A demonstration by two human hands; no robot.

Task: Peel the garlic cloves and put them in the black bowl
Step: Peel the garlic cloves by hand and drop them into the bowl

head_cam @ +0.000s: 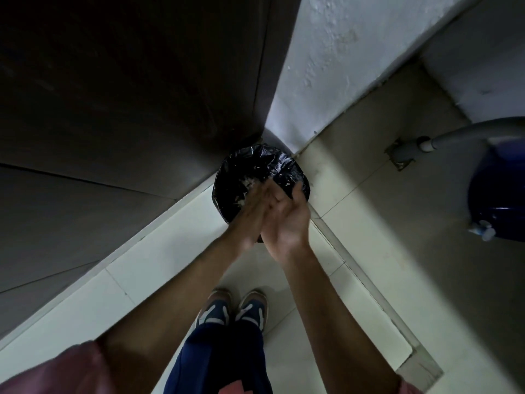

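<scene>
Fingers (pixel 272 194) flat, palms pressed tog. over bin (pixel 255 169)

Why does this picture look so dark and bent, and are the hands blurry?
Head view: dim light, with the left side in deep shadow; the wide lens bends the wall and floor lines; the left hand and right hand, together over the bin, are smeared by motion; the bin's black liner shows small glints.
</scene>
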